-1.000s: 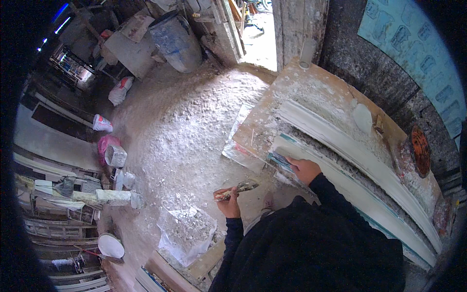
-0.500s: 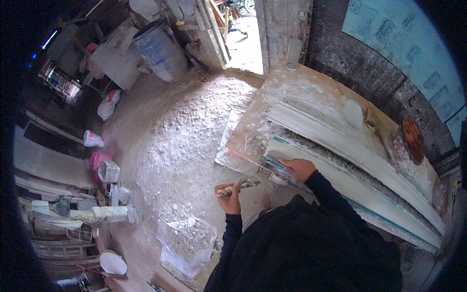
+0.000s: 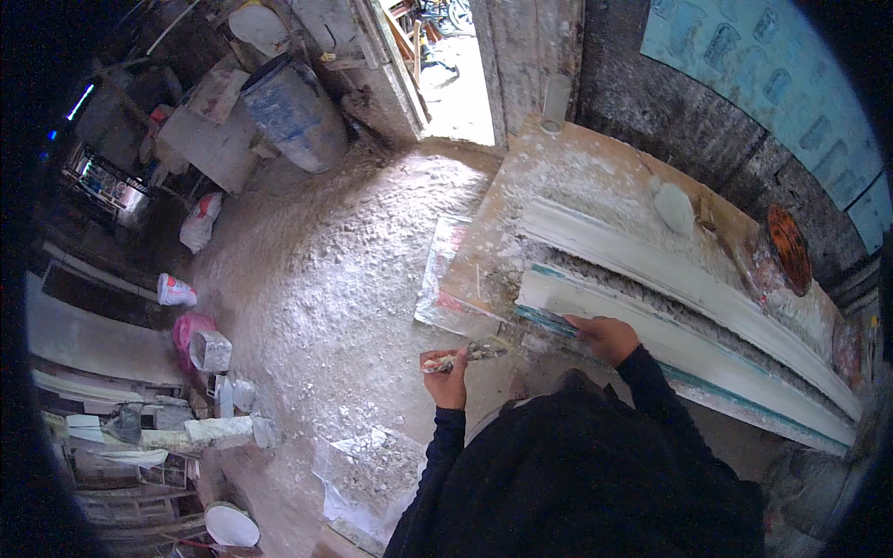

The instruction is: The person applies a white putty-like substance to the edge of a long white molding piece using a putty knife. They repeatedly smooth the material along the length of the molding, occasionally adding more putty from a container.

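Observation:
My left hand [image 3: 445,377] is closed around the plaster-crusted handle of a small trowel [image 3: 488,350], whose dirty blade points right, toward the bench. Farther right, my right hand [image 3: 609,340] is closed on a thin, flat scraper [image 3: 561,312], mostly hidden by the fingers and hard to make out. It rests at the near edge of a long white plaster moulding [image 3: 633,330] with teal edging, close to its left end. A second long white moulding [image 3: 651,256] lies parallel behind it. Both lie on a plaster-spattered board [image 3: 530,172].
A round white lump [image 3: 673,209] and an orange-black round thing [image 3: 788,249] stand at the bench's back. Left of the bench lies a plastic sheet [image 3: 437,279]. An open bag of rubble [image 3: 372,465] sits near my left arm. A blue barrel [image 3: 296,112] stands by the doorway.
My right hand has moved a little to the right along the moulding's near edge. My left hand keeps the trowel in much the same place. The whole view has shifted slightly.

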A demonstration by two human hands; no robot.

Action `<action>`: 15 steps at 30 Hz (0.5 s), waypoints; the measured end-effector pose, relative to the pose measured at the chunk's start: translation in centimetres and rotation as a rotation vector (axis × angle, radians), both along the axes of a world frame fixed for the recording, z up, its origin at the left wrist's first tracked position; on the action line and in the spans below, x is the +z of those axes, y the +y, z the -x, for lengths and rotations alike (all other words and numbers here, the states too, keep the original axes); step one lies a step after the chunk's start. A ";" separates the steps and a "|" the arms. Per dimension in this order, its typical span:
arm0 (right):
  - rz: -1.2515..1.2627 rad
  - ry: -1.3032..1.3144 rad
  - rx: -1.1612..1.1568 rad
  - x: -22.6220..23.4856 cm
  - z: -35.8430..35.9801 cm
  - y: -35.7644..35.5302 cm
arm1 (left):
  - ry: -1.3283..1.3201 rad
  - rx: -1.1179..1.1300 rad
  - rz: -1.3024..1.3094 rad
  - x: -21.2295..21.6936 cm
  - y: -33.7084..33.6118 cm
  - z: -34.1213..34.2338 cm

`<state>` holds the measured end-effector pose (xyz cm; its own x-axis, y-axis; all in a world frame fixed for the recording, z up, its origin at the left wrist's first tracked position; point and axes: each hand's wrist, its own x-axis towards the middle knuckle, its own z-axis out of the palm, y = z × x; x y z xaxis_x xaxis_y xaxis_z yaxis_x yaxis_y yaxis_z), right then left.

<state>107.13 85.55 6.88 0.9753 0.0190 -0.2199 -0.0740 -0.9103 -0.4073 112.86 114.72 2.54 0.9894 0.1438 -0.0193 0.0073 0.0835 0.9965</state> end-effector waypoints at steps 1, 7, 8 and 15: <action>-0.002 0.003 0.003 -0.1 -0.4 0.5 | -0.002 0.005 0.003 0.0 0.0 0.0; -0.078 -0.038 -0.025 -1.4 -2.7 3.5 | -0.028 0.078 -0.002 -0.1 -1.0 0.6; -0.125 -0.086 -0.015 -2.9 -3.0 3.3 | -0.031 0.084 0.016 0.2 -1.1 0.9; -0.682 -0.090 -0.194 -2.5 -2.5 1.3 | -0.032 0.106 0.021 1.0 -1.5 2.4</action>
